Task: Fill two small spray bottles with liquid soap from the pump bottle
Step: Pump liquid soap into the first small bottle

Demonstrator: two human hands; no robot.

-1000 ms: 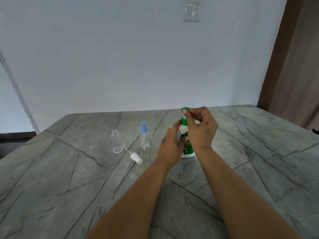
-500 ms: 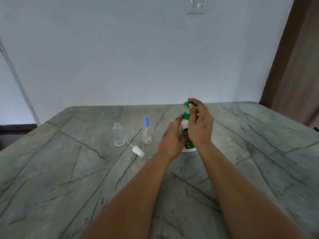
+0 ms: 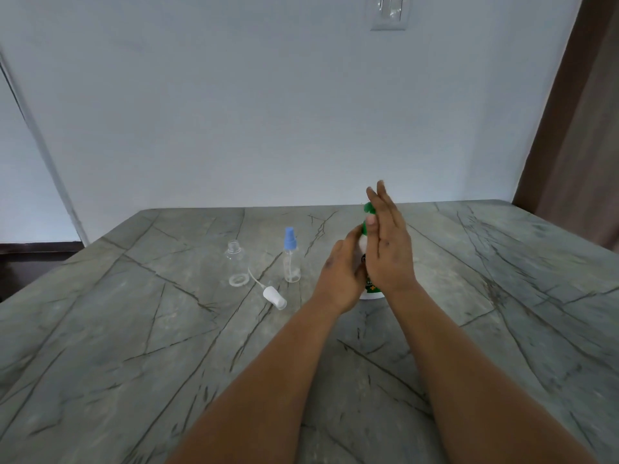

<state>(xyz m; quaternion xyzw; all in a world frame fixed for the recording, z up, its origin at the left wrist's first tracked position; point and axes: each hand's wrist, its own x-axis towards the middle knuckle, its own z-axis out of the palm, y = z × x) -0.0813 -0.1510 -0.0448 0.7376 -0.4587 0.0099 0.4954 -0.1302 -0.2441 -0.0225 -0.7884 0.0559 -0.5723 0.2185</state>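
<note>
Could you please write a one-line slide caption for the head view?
Left hand grips the green-capped pump bottle while the right hand opens beside its top; two small spray bottles wait nearby.

We see a grey-green stone table with dark crack-like veins (image 3: pixel 134 346) filling the lower frame. Left of centre stands an uncapped clear plastic bottle (image 3: pixel 235 259), and just right of it a clear spray bottle with a blue nozzle (image 3: pixel 290 259). Below and between them lies a white spray cap with its thin tube (image 3: pixel 274 296). Right of centre stands a white pump bottle with green label and green pump (image 3: pixel 370 289).
</note>
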